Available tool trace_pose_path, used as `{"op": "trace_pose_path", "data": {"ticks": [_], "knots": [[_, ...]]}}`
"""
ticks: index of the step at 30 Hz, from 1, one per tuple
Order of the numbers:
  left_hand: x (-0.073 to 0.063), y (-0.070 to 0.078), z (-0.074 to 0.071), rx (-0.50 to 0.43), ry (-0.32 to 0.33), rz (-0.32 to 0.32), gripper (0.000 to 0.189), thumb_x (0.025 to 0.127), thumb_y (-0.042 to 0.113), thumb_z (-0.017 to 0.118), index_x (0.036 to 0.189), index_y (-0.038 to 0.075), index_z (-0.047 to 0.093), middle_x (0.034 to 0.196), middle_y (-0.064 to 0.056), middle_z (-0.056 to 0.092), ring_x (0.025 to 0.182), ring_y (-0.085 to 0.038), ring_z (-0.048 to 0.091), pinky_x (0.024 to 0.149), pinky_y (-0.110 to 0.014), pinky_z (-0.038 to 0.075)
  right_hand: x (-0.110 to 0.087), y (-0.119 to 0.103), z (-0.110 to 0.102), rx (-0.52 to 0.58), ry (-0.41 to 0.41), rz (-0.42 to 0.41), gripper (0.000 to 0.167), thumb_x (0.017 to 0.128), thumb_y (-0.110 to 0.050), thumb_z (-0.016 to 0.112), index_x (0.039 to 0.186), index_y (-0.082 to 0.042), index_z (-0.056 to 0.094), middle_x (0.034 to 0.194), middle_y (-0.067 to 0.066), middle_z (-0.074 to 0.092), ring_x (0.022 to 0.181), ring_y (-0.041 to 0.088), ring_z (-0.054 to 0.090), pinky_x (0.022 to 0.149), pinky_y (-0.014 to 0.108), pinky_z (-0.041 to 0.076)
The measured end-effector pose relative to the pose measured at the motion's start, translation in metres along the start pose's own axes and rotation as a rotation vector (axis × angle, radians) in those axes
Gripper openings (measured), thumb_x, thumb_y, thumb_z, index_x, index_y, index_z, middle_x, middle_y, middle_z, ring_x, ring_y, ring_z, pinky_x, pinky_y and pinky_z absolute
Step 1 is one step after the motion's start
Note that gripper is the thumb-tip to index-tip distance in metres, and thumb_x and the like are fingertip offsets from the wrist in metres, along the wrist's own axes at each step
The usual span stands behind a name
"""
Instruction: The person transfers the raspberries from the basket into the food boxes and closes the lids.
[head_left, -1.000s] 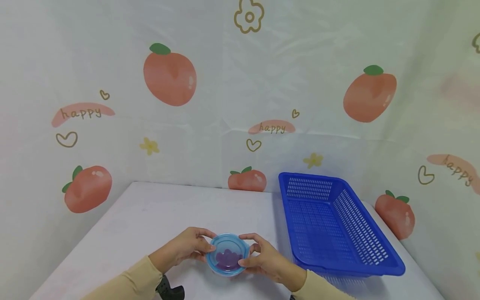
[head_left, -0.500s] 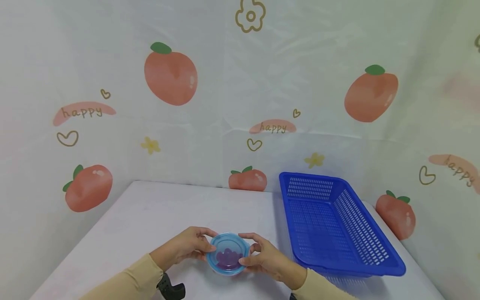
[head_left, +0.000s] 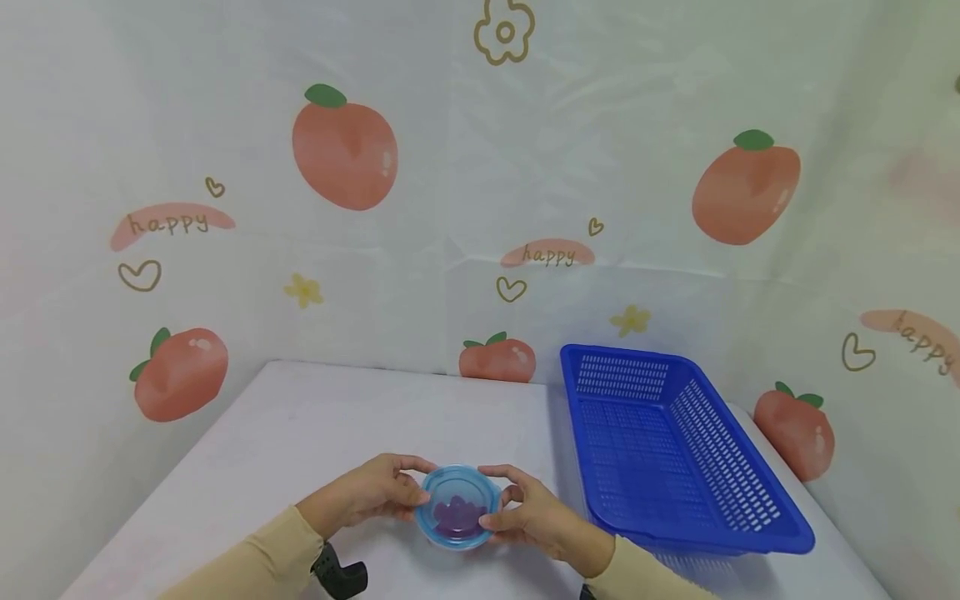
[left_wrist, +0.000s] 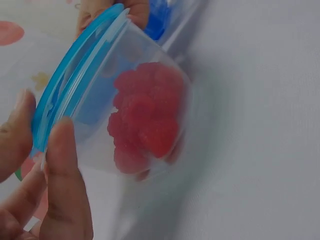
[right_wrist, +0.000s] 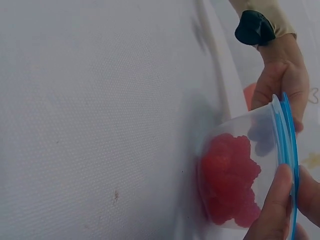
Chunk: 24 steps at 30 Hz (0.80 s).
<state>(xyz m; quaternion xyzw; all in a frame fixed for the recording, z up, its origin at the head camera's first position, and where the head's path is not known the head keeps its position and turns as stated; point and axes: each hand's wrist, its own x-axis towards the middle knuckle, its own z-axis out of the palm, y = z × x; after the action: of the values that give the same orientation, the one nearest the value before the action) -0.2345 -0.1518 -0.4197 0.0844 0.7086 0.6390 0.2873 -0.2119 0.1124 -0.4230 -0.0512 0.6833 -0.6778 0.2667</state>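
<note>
A clear round food container (left_wrist: pixel 95 145) with a light-blue lid (head_left: pixel 456 482) is held up between the two hands. Inside it lie several red raspberries (left_wrist: pixel 145 110), which look purple through the lid in the head view. My left hand (head_left: pixel 372 493) pinches the left side of the rim, its thumb on top of the lid. From the right, my right hand (head_left: pixel 538 521) grips the rim the same way, thumb over the lid and fingers beneath. Both wrist views show the lid sitting on the container, fingertips right at its edge.
A large blue plastic basket (head_left: pixel 637 442) with slotted walls stands on the right side of the white table (head_left: pixel 337 417). Behind the table hangs a pale cloth (head_left: pixel 435 150) printed with peaches. A black strap piece (head_left: pixel 339 573) is on the left wrist.
The head view has shifted very slightly. Both hands keep the same hold on the container, and its position is almost unchanged.
</note>
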Motion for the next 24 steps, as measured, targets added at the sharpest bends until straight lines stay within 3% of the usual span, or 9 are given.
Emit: {"op": "trace_pose_path", "data": {"ticks": [6,16,21,24], "knots": [[-0.0009,-0.0033,-0.0046,-0.048,-0.067,-0.003,0.058,0.085,-0.002,0.07,0.137,-0.004,0.044,0.076,0.0,0.065,0.07,-0.009,0.063,0.067,-0.023,0.058,-0.0004,-0.0016,0.0009,-0.011,0.002,-0.002,0.069,0.081,0.004,0.072,0.143,-0.008,0.042,0.084,0.002,0.046,0.068,0.013,0.058,0.065,0.025,0.059],[0.0029,-0.0064,0.0028,-0.024,0.035,-0.011,0.056,0.079,-0.001,0.072,0.131,-0.001,0.051,0.069,-0.001,0.064,0.06,-0.01,0.06,0.059,-0.02,0.056,-0.0005,-0.0008,0.0,-0.031,-0.002,-0.01,0.07,0.081,0.003,0.073,0.143,-0.008,0.042,0.083,0.003,0.046,0.067,0.012,0.058,0.065,0.024,0.059],[0.0025,-0.0021,0.0013,-0.009,0.021,-0.032,0.053,0.083,0.003,0.072,0.132,0.0,0.051,0.072,-0.001,0.062,0.06,-0.008,0.058,0.059,-0.019,0.056,0.0,-0.0009,0.0006,-0.033,-0.001,-0.011,0.071,0.08,0.004,0.074,0.142,-0.008,0.042,0.084,0.003,0.046,0.067,0.013,0.058,0.065,0.025,0.059],[0.004,-0.0011,-0.0002,0.003,0.009,-0.056,0.048,0.089,0.014,0.069,0.132,0.002,0.052,0.081,-0.002,0.061,0.064,-0.009,0.059,0.06,-0.019,0.056,0.0007,-0.0015,0.0014,-0.04,0.002,-0.012,0.071,0.08,0.004,0.074,0.142,-0.009,0.043,0.083,0.003,0.046,0.067,0.013,0.058,0.066,0.026,0.059]]}}
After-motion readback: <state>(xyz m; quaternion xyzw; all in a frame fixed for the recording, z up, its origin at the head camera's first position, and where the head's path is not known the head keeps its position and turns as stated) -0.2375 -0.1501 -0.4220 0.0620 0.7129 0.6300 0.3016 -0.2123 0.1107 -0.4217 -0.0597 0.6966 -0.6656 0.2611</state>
